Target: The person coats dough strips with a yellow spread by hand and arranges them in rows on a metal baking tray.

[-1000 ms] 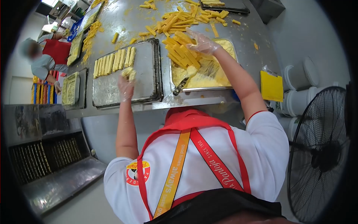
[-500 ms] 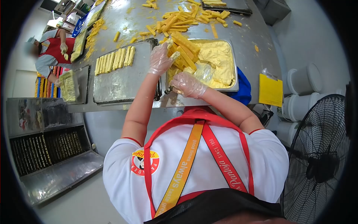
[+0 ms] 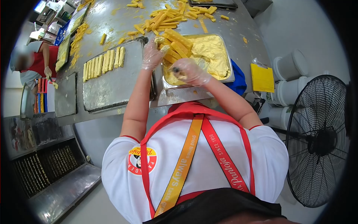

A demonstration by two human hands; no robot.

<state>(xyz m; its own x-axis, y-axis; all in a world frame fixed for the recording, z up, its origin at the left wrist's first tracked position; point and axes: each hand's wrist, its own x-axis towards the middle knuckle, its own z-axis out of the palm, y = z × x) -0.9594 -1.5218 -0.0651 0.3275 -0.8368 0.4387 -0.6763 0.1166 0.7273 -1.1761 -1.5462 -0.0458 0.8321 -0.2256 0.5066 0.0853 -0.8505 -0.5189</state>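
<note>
A metal pan (image 3: 230,76) holds creamy yellow spread (image 3: 214,50) on its right side and a heap of yellow sticks (image 3: 179,41) on its left. My right hand (image 3: 190,71), in a clear glove, is closed on a dark-handled tool over the pan's front part; the tool's blade is hidden. At the pan's left edge my gloved left hand (image 3: 152,55) has its fingers against the sticks, with spread on the fingertips; what it grips is unclear. Left of it, a row of coated sticks (image 3: 104,63) lies on a dark-edged baking tray (image 3: 112,89).
Loose yellow sticks (image 3: 164,18) are scattered farther back on the metal table (image 3: 123,22). A co-worker (image 3: 33,61) stands at the far left. A yellow pad (image 3: 262,77), white buckets (image 3: 292,91) and a black fan (image 3: 322,142) are at the right.
My left hand has moved right from the coated row to the pan. My right hand has come down from the stick heap and now holds the dark handle. The co-worker's tray has been moved.
</note>
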